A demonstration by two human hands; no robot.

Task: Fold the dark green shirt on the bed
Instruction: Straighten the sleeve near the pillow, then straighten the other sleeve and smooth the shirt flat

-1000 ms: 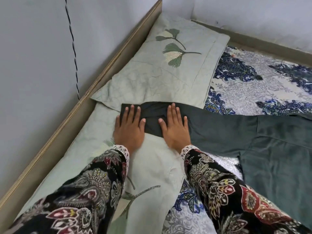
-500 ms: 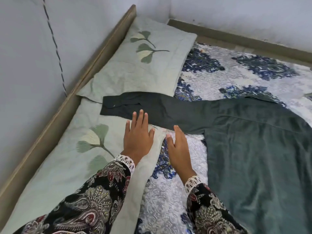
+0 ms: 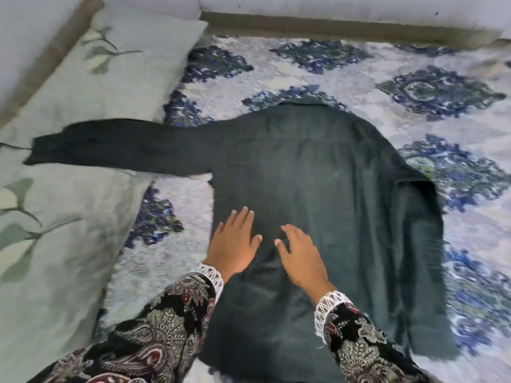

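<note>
The dark green shirt [image 3: 326, 189] lies flat on the bed, back side up, collar at the far end. Its left sleeve [image 3: 116, 146] stretches straight out to the left, its cuff resting on a pillow. The right sleeve [image 3: 423, 244] lies folded down along the shirt's right side. My left hand [image 3: 235, 244] rests flat near the shirt's left edge, fingers apart. My right hand [image 3: 298, 255] lies flat on the middle of the shirt's body, fingers spread. Neither hand holds any cloth.
The bedsheet [image 3: 359, 76] is white with blue floral medallions. Two pale green pillows lie along the left, a far pillow [image 3: 124, 64] and a near pillow [image 3: 55, 244]. A wooden bed frame [image 3: 331, 26] and white walls run along the far and left sides.
My hands have left the sleeve cuff on the pillow and moved right onto the shirt's body. The view has swung right, now centred on the shirt.
</note>
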